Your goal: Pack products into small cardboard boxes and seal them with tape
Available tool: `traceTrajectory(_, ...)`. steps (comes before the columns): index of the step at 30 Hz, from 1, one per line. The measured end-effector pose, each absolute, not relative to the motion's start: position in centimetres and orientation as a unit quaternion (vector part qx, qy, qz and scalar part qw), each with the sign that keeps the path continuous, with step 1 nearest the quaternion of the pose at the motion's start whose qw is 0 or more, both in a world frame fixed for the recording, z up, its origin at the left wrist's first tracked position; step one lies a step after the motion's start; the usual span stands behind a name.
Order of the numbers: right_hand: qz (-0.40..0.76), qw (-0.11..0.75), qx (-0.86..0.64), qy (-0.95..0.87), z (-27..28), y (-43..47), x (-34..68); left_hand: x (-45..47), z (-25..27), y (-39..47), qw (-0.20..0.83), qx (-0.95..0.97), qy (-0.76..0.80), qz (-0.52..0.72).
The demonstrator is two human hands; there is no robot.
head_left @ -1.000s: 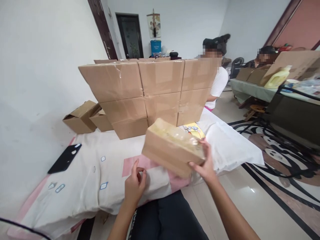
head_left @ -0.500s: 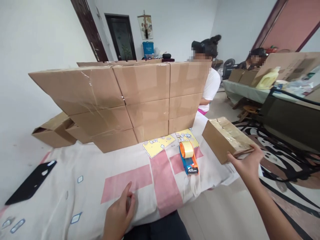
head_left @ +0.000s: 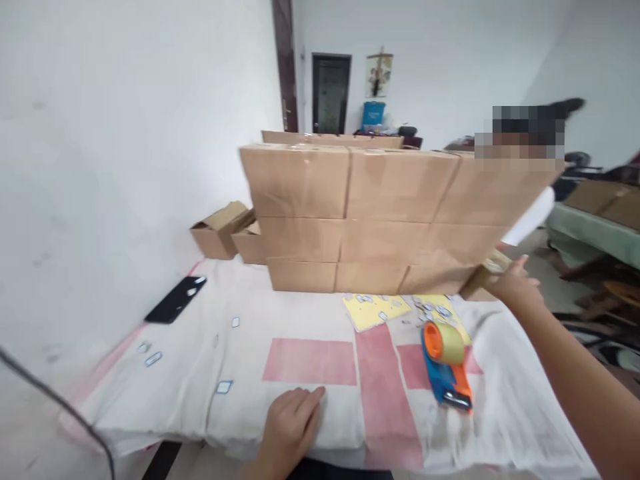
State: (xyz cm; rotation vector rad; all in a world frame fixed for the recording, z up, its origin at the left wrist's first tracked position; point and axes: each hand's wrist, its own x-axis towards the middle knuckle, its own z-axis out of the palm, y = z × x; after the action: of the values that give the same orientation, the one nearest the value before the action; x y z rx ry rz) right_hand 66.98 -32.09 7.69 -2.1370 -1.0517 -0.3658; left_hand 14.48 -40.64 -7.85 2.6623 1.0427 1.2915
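A small cardboard box (head_left: 475,283) stands at the right end of a stack of cardboard boxes (head_left: 383,240), against or close beside its bottom row. My right hand (head_left: 515,283) is on the near end of this small box, with my arm reaching in from the right; part of the grip is hidden. My left hand (head_left: 293,423) rests at the near edge of the cloth, fingers loosely bent, index finger extended, nothing in it. Between the hands, to the right, lies a blue and orange tape dispenser (head_left: 445,373) with a roll of yellowish tape.
A patterned cloth (head_left: 310,320) covers the work surface. A black phone-like slab (head_left: 175,300) lies at the left, with open cardboard boxes (head_left: 217,233) behind it. Behind the stack, on the right, is a person in a white top (head_left: 530,217). A dark cable (head_left: 60,407) hangs at the left.
My right hand has carried the small box from the right edge toward the stack's right end. The view has turned left. My left hand stays low on the cloth, holding nothing.
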Motion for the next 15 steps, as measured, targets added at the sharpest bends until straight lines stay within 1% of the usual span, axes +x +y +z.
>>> traceTrajectory(3, -0.143, 0.289, -0.856, -0.404, 9.3, -30.5, 60.1, 14.0, -7.5, -40.1, 0.105, 0.776, 0.375, 0.497)
traceTrajectory(5, -0.173, 0.259, -0.824, -0.472, 9.4, -29.7, 53.3, 12.5, -6.9, -38.6, 0.181, 0.723, 0.412, 0.524)
traceTrajectory(7, -0.172, 0.242, -0.749, -0.592, 8.6, -29.2, 45.5, 9.7, -5.9, -35.5, 0.212, 0.698, 0.461, 0.506)
traceTrajectory(9, -0.115, 0.199, -0.662, -0.713, 6.5, -28.8, 37.6, 5.7, -4.5, -30.6, 0.181, 0.697, 0.526, 0.453)
traceTrajectory(12, 0.021, 0.115, -0.516, -0.849, 1.7, -28.6, 27.5, -1.3, -1.7, -21.2, 0.128, 0.664, 0.595, 0.435)
traceTrajectory(13, 0.049, 0.099, -0.484, -0.868, 0.0, -28.6, 25.1, -3.6, -0.7, -18.0, 0.11, 0.65, 0.619, 0.427)
traceTrajectory(15, 0.073, 0.1, -0.458, -0.88, -3.0, -28.6, 21.7, -7.4, 1.5, -12.1, 0.083, 0.63, 0.658, 0.405)
